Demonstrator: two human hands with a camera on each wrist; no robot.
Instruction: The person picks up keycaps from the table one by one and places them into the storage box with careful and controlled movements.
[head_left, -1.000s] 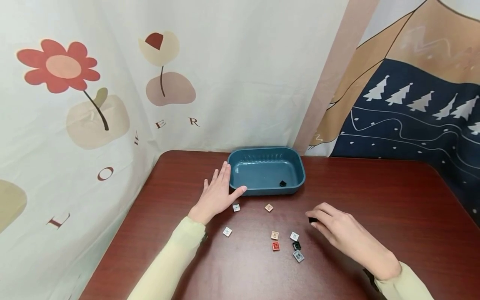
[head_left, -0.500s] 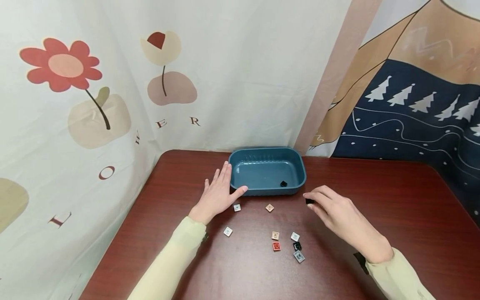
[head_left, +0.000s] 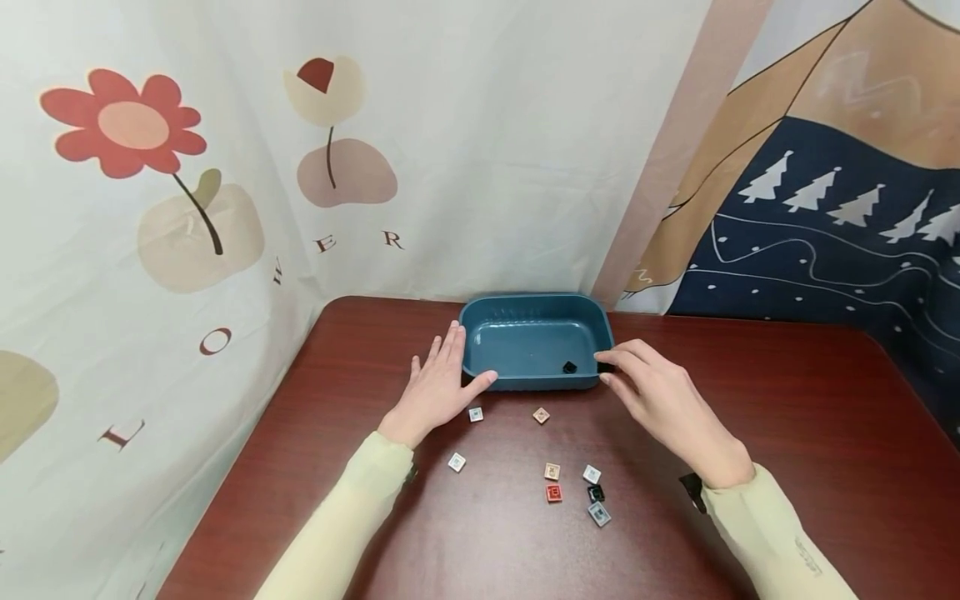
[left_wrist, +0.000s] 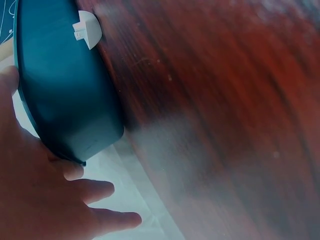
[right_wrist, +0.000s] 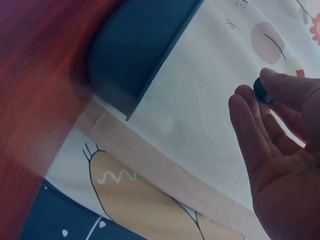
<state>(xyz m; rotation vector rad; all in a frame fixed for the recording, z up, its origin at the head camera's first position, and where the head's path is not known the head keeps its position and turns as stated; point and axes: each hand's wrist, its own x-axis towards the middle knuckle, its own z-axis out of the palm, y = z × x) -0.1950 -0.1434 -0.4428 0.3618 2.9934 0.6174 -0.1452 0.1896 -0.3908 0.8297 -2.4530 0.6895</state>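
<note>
A blue plastic basin (head_left: 536,383) stands at the table's back edge, with a small black piece (head_left: 570,367) inside. My left hand (head_left: 431,392) rests against its left wall, fingers straight and thumb at the front corner. At the right rim, my right hand (head_left: 663,408) pinches another dark, rounded small piece (right_wrist: 261,91) between thumb and fingers; the right wrist view shows it held above the rim's level. In front of the basin lie several small square pieces with marked tops: white (head_left: 476,414), beige (head_left: 541,415), red (head_left: 553,493), black (head_left: 596,492) and grey (head_left: 599,513).
Brown wooden table (head_left: 787,400) extends on both sides of the basin. A white printed curtain (head_left: 480,167) hangs directly behind it, with a navy and tan cloth (head_left: 825,242) at the right. One white piece (left_wrist: 89,31) stands near the basin in the left wrist view.
My right hand has moved forward and left, carrying the dark piece from beside the loose pieces to the basin's right rim. My left hand has stayed at the left wall.
</note>
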